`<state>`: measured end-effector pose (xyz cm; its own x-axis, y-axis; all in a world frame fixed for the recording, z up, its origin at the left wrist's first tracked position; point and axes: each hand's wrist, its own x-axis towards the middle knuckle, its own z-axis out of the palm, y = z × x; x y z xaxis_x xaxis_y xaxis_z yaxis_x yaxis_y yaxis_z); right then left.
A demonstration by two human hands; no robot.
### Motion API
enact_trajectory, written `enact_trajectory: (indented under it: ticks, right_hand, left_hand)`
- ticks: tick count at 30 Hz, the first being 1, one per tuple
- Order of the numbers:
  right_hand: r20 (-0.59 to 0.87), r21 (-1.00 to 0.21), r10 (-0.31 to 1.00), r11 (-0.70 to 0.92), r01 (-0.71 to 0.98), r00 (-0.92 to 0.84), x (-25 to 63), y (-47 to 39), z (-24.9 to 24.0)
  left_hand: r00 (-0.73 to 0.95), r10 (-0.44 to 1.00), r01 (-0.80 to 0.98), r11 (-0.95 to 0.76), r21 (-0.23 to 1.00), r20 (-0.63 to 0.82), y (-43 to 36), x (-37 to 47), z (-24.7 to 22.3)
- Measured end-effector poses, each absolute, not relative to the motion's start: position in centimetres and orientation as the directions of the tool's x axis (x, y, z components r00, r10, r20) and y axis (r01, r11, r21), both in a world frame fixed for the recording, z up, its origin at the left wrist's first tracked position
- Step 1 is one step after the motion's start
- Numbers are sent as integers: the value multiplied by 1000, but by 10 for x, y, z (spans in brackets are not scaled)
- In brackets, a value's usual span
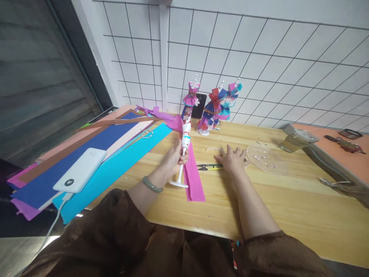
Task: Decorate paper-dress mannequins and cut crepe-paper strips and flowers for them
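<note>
My left hand (175, 157) is closed around the stem of a small white mannequin stand (186, 139), tilted, with red and blue marks on its body. A pink paper strip (193, 175) lies on the table just right of the stand's base. My right hand (233, 159) rests with fingers spread over the tabletop, holding nothing visible. Beside its thumb lie small yellow and black snips (210, 167). To the right of that hand is a clear round dish (266, 161) with small shiny pieces.
Coloured paper strips (155, 148) and a white power bank (80, 169) cover the left side. Dressed miniature mannequins (213, 105) and a dark phone (198, 106) stand by the tiled wall. A lidded cup (298, 141) is at the right, beside an orange-topped surface (334, 144).
</note>
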<state>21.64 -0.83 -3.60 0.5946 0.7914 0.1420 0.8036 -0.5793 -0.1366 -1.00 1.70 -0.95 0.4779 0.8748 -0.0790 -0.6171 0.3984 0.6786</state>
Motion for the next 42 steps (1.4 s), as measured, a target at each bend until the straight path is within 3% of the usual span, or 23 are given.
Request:
enact_trajectory:
  ticks: [7, 13, 24, 28, 34, 42]
  right_hand:
    - [88, -59, 766, -635, 771, 637, 215, -19, -36]
    - [205, -11, 807, -563, 826, 553, 213, -29, -28]
    - [258, 14, 806, -554, 832, 532, 229, -47, -30]
    - [287, -43, 814, -515, 856, 504, 238, -58, -26]
    - [267, -189, 899, -305, 933, 348, 240, -45, -18]
    - [133, 10, 943, -308, 951, 304, 248, 3, -18]
  left_hand:
    - [485, 872, -612, 392, 686, -66, 20, -11, -12]
    - [495, 867, -615, 395, 682, -56, 20, -9, -14]
    - [503, 862, -605, 403, 687, -62, 21, -9, -14]
    - [517, 852, -594, 423, 684, -78, 21, -9, -15]
    - [511, 857, -592, 411, 693, -71, 20, -10, -13]
    - [504, 860, -590, 411, 695, -81, 22, -10, -13]
